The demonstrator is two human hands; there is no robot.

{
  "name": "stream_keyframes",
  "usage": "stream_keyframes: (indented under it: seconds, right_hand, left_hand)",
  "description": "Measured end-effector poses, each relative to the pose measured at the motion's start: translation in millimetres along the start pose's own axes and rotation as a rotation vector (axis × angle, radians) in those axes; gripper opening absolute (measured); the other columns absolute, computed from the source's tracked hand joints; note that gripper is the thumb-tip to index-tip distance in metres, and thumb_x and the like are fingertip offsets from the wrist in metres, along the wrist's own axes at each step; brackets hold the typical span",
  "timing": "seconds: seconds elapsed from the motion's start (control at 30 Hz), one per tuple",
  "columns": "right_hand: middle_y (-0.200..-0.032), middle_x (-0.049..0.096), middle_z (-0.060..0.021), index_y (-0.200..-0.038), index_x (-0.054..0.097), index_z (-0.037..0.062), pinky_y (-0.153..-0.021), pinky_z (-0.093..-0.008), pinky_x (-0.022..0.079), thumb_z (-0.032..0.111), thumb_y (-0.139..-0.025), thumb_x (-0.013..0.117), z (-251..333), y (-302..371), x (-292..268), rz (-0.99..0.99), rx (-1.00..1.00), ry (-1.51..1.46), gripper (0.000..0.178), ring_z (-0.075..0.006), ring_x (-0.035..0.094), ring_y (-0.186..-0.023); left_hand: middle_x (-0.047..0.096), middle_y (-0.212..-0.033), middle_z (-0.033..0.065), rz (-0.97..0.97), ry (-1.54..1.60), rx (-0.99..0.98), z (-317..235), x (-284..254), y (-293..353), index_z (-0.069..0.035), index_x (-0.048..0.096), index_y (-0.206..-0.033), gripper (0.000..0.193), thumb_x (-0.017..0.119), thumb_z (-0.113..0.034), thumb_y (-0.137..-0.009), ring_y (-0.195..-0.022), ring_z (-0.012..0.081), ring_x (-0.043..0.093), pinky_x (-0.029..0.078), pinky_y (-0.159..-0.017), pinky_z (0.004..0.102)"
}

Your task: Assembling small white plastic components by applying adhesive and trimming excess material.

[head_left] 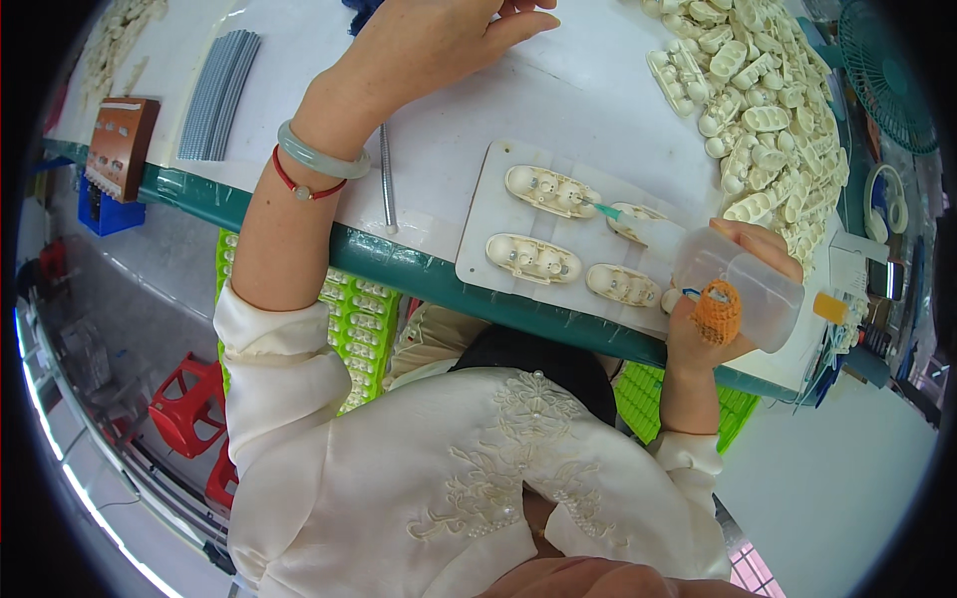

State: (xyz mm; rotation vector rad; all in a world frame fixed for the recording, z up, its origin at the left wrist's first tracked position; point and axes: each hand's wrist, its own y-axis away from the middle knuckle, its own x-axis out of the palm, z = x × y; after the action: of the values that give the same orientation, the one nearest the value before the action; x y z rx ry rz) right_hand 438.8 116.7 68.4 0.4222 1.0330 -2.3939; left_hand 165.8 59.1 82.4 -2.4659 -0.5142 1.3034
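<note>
My right hand (703, 344), an orange knitted cover on one finger, is wrapped round a translucent squeeze bottle (753, 289). The bottle's green needle tip (606, 210) points at the far left cream plastic shell (548, 191) on a white plate (488, 214). Small balls and metal bits sit in that shell and in the near left shell (533, 259). Two more cream shells, a near right one (623, 285) and a far right one (643, 221), lie beside the bottle. My left hand (449, 40) reaches past the plate, thumb stretched out and apart; its other fingers are partly cut off.
A heap of cream plastic parts (768, 130) covers the right of the table. A metal spring rod (387, 184) lies left of the plate, a bundle of grey rods (221, 95) farther left. Green trays (364, 334) of parts and a red stool (187, 404) are below.
</note>
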Motion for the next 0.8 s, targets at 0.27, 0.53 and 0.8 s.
stream_keyframes:
  seconds: [0.27, 0.53, 0.8]
  right_hand:
    - [-0.086, 0.055, -0.0129, -0.096, 0.046, -0.0011, -0.073, -0.0309, 0.046, 0.020, -0.076, 0.059, 0, -2, -10, -0.043, -0.045, 0.125, 0.032, -0.0211, 0.053, -0.083]
    - [-0.084, 0.053, -0.0139, -0.092, 0.047, -0.0020, -0.069, -0.0301, 0.045, 0.026, -0.079, 0.050, -7, 18, -38, -0.268, -0.025, 0.185, 0.031, -0.0214, 0.052, -0.079]
    - [-0.086, 0.055, -0.0129, -0.097, 0.046, -0.0007, -0.068, -0.0308, 0.045, 0.025, -0.075, 0.064, -18, 21, -37, -0.132, -0.049, 0.094, 0.039, -0.0230, 0.052, -0.082]
  left_hand:
    - [0.060, -0.072, 0.0141, 0.028, 0.010, -0.049, 1, 2, 1, 0.003, 0.061, -0.083, 0.014, 0.064, -0.009, -0.077, -0.061, 0.0233, 0.058, 0.045, -0.055, 0.0291]
    - [0.060, -0.072, 0.0134, 0.010, 0.011, -0.110, -11, 1, -1, 0.003, 0.061, -0.081, 0.013, 0.065, -0.009, -0.077, -0.061, 0.0217, 0.059, 0.046, -0.055, 0.0291]
    - [0.064, -0.082, 0.0061, 0.036, -0.081, -0.031, 7, 13, 6, -0.003, 0.063, -0.094, 0.016, 0.062, -0.014, -0.082, -0.072, 0.0141, 0.060, 0.047, -0.067, 0.0224]
